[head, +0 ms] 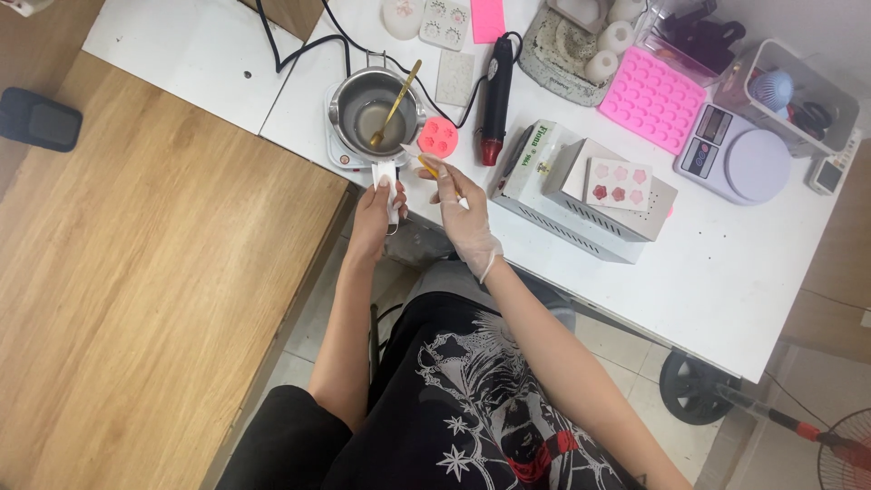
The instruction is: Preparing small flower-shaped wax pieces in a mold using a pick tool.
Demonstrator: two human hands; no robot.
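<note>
Melting pot (374,111) is being steadied by its white handle (385,181), gripped shut in the bare left hand (374,218). At three o'clock of it, the gloved right hand (464,213) is pinching a small yellow tool (427,166) beside the pink mould (438,136); a level pot is being favoured.

The right hand (464,213) covers most of the small yellow-tipped tool (426,167) it pinches. The left hand (376,213) hides the white handle's (385,175) lower end. The fan (848,458) is cut off by the frame's corner.
</note>
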